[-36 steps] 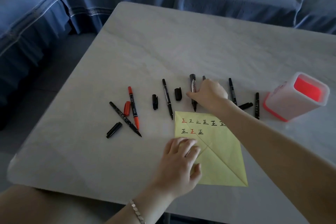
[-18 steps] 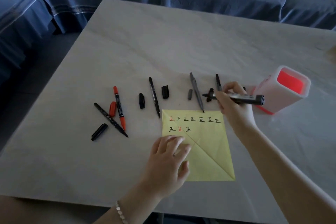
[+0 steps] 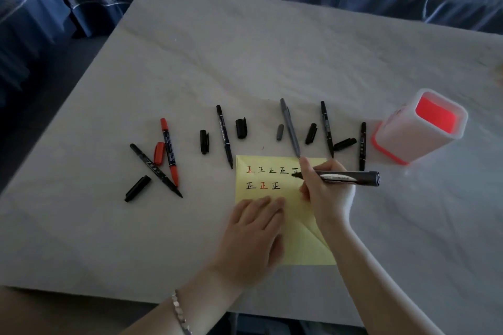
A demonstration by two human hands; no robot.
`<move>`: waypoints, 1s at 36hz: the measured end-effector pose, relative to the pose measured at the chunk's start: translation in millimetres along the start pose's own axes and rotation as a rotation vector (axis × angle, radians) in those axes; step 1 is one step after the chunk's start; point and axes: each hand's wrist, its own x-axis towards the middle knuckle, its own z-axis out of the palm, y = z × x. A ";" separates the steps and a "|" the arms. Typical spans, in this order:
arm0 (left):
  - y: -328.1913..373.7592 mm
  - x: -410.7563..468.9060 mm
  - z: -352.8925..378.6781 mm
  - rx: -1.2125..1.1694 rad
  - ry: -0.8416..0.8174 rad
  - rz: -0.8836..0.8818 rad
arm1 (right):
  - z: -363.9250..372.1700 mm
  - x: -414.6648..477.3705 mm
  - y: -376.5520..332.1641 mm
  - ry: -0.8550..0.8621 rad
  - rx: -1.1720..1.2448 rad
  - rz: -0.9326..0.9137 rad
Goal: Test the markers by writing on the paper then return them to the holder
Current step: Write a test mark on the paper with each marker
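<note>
The white holder (image 3: 419,128) glows red inside, and I cannot see any pens in it. The right hand (image 3: 326,193) grips a thick black marker (image 3: 345,177), tip on the yellow paper (image 3: 302,226), hiding some writing. The left hand (image 3: 253,236) lies flat on the paper. The table (image 3: 245,57) beyond is bare.

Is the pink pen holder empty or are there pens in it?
Empty, as far as it shows: the holder has nothing sticking out, and the markers lie on the table.

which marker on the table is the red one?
The red marker, second from the left, crossing over a black marker. Red ends and a loose red cap beside it; the other markers lying there are black or grey.
</note>
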 end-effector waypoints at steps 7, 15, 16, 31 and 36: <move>-1.2 -1.6 0.4 -0.043 -0.001 -0.001 | 3.9 -1.2 18.6 0.086 -0.141 -0.083; -0.6 -2.4 1.9 -0.044 -0.026 -0.021 | 4.1 -1.2 17.7 0.030 -0.228 -0.114; -0.4 -1.8 1.5 -0.045 -0.027 -0.024 | 4.4 -1.1 17.5 0.026 -0.243 -0.117; 1.9 0.1 -1.7 -0.063 -0.045 -0.053 | 4.7 -1.2 17.9 0.018 -0.330 -0.169; 1.5 0.1 -2.7 -0.055 -0.053 -0.061 | 5.1 1.6 20.4 0.064 -0.320 -0.155</move>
